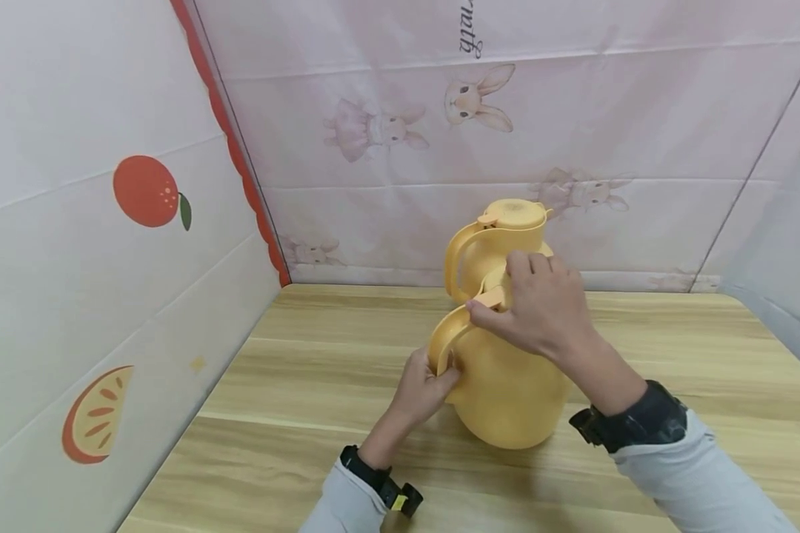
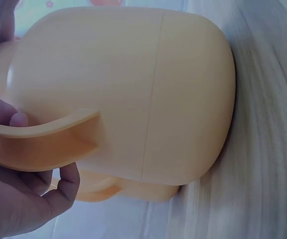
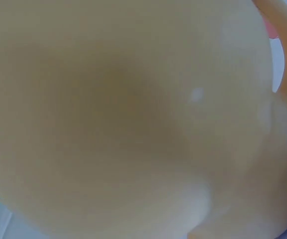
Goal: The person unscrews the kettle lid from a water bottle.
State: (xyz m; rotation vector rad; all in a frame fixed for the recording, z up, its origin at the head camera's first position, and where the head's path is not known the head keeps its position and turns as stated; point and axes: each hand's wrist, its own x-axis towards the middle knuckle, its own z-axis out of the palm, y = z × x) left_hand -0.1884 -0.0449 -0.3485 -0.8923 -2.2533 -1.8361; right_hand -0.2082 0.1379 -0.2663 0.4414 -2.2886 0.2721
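A yellow thermos jug (image 1: 510,392) stands on the table, tilted slightly in the head view. Its handle (image 2: 58,137) is gripped by my left hand (image 1: 418,396), the fingers wrapped round it. Over the jug's top lies my right hand (image 1: 550,307), fingers curled over the lid and thumb at the lid's lever (image 1: 490,297). Much of the lid is hidden by that hand. Yellow jug wall (image 3: 108,109) fills most of the right wrist view, where hardly any of the hand shows.
Right behind the held jug stands a second yellow jug (image 1: 515,215) with its lid down. The wooden table (image 1: 293,414) meets a pink rabbit-print wall (image 1: 373,222) at the back and a fruit-print wall (image 1: 193,296) on the left.
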